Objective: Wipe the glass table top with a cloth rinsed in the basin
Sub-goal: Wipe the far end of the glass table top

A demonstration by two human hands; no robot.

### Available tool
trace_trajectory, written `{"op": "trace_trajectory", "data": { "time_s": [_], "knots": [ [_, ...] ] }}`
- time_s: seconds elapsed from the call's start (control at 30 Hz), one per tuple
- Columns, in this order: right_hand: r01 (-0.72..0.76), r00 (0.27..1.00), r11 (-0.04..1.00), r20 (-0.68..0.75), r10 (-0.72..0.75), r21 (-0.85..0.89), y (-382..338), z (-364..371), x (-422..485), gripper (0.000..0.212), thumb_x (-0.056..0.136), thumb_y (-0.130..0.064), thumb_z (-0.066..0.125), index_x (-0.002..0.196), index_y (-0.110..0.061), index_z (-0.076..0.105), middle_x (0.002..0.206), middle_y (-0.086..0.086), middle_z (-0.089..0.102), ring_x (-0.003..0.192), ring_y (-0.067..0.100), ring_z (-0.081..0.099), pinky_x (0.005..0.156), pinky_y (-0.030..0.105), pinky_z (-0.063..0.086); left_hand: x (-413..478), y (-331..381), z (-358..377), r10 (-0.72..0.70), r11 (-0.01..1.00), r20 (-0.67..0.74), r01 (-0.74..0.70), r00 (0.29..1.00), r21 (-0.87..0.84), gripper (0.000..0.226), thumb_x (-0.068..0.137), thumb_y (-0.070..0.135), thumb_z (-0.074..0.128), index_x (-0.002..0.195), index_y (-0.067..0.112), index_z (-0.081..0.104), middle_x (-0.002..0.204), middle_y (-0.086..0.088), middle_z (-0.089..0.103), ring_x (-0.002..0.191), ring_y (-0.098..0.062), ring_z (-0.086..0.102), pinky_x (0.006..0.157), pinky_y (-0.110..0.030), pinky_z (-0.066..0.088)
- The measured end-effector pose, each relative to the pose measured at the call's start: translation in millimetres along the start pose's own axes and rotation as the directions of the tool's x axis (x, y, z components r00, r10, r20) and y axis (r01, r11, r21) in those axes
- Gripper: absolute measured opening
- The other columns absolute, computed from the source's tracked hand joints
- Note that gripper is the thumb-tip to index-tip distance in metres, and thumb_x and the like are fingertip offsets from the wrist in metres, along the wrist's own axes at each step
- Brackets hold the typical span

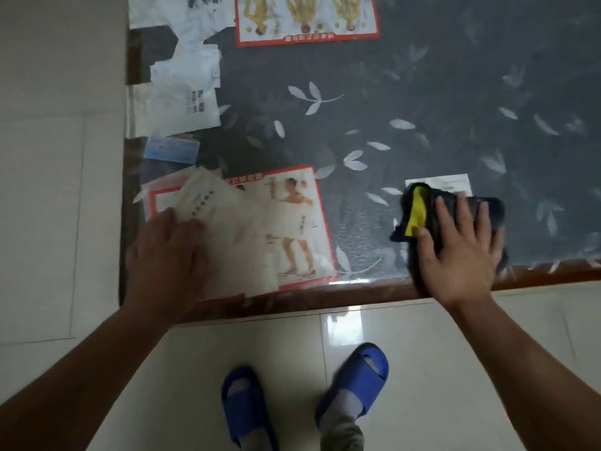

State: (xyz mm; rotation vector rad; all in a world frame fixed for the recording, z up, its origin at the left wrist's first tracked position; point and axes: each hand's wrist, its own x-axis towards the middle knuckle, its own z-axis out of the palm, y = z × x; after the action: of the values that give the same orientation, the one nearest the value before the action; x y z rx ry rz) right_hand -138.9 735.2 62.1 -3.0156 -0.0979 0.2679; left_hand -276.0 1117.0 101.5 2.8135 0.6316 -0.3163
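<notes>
While the person stands at the near edge of the glass worktop (374, 76), the right hand (461, 245) lies flat, fingers spread, pressing a dark cloth (487, 211) with a yellow patch onto the glass close to the wooden rim. The cloth covers part of a small white card (452, 182) that lies under the glass. The left hand (167, 252) rests open near the corner, palm down on a fan of pale paper sheets (227, 229), holding nothing. These sheets overlap a red-bordered body chart (299, 222); whether they lie above or under the glass cannot be told. More papers (182, 102) and a second chart (305, 17) lie farther back. Blue slippers (357, 379) stand on the tiled floor (439, 369) below.
</notes>
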Motion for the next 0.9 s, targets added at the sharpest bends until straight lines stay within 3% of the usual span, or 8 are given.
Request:
{"op": "trace_trajectory", "data": {
  "time_s": [0.13,0.2,0.3,0.37,0.47,0.57,0.7,0.9],
  "knots": [
    [0.065,0.995,0.998,-0.075,-0.064,0.011,-78.0,15.1,-39.0,0.066,0.096,-0.053,0.026,0.154,-0.023,0.035,0.165,0.004,0.023,0.153,0.032,0.012,0.12,0.059,0.012,-6.9,-37.1,-0.3,0.076,0.991,-0.017,-0.077,0.997,-0.109,0.037,0.098,0.039,0.038,0.122,0.019,0.059,0.14,-0.011,0.051,0.125,-0.037,0.051,0.097,-0.059,0.046],
    [0.184,0.981,0.983,-0.06,-0.184,0.002,-132.0,26.7,-70.5,0.064,0.096,-0.05,0.029,0.153,-0.022,0.036,0.165,0.005,0.023,0.153,0.032,0.012,0.119,0.059,0.014,-7.3,-47.7,-3.8,0.022,0.931,-0.044,-0.037,0.999,-0.363,0.039,0.099,0.042,0.039,0.126,0.024,0.061,0.139,-0.005,0.056,0.125,-0.028,0.054,0.103,-0.052,0.046],
    [0.337,0.942,0.941,-0.008,-0.337,0.037,-227.2,42.7,-111.8,0.062,0.097,-0.047,0.033,0.154,-0.023,0.033,0.166,0.006,0.019,0.154,0.031,0.006,0.12,0.059,0.01,-7.0,-57.0,-10.4,-0.061,0.745,-0.029,0.026,0.998,-0.667,0.03,0.102,0.036,0.041,0.124,0.029,0.06,0.117,0.012,0.063,0.105,0.01,0.056,0.091,-0.016,0.046],
    [0.452,0.89,0.889,0.033,-0.456,0.075,-286.6,50.8,-129.9,0.063,0.096,-0.045,0.034,0.155,-0.023,0.031,0.166,0.007,0.017,0.154,0.032,0.002,0.12,0.059,0.007,-6.7,-60.2,-14.8,-0.062,0.688,-0.048,0.008,0.997,-0.725,0.026,0.103,0.028,0.04,0.121,0.028,0.058,0.108,0.019,0.062,0.098,0.016,0.056,0.081,-0.003,0.041],
    [0.625,0.771,0.776,0.089,-0.631,0.086,-333.9,59.9,-137.5,0.072,0.089,-0.045,0.038,0.156,-0.021,0.025,0.166,0.007,0.018,0.154,0.034,0.0,0.119,0.06,0.007,-4.2,-64.6,-18.3,-0.093,0.652,-0.045,0.027,0.995,-0.758,0.021,0.105,0.022,0.04,0.115,0.027,0.058,0.104,0.017,0.064,0.096,0.012,0.057,0.08,-0.003,0.039],
    [0.695,0.715,0.715,0.032,-0.699,0.072,-319.3,61.1,-128.7,0.064,0.093,-0.045,0.048,0.153,-0.023,0.036,0.163,0.004,0.028,0.153,0.031,0.01,0.121,0.055,0.009,-1.2,-65.3,-17.3,-0.065,0.732,-0.077,-0.005,0.995,-0.681,0.024,0.102,0.034,0.039,0.108,0.024,0.06,0.101,0.01,0.067,0.097,-0.007,0.062,0.088,-0.031,0.049],
    [0.619,0.783,0.785,-0.092,-0.615,0.012,-246.5,50.5,-90.9,0.055,0.094,-0.044,0.049,0.146,-0.027,0.048,0.158,0.001,0.038,0.151,0.027,0.023,0.12,0.049,0.018,-2.9,-57.5,-9.6,0.041,0.946,-0.106,-0.073,0.993,-0.317,0.035,0.096,0.038,0.04,0.11,0.018,0.065,0.118,-0.002,0.064,0.114,-0.027,0.057,0.093,-0.044,0.05],
    [0.147,0.97,0.983,-0.209,-0.122,0.108,-105.5,18.5,-8.0,0.046,0.092,-0.037,0.049,0.135,-0.025,0.057,0.149,0.0,0.051,0.139,0.029,0.04,0.102,0.049,0.036,-4.1,-38.9,-3.4,0.022,0.996,-0.041,-0.026,0.999,-0.081,0.033,0.089,0.034,0.053,0.114,0.014,0.056,0.128,-0.012,0.054,0.117,-0.035,0.053,0.092,-0.051,0.05]
  ]
}}
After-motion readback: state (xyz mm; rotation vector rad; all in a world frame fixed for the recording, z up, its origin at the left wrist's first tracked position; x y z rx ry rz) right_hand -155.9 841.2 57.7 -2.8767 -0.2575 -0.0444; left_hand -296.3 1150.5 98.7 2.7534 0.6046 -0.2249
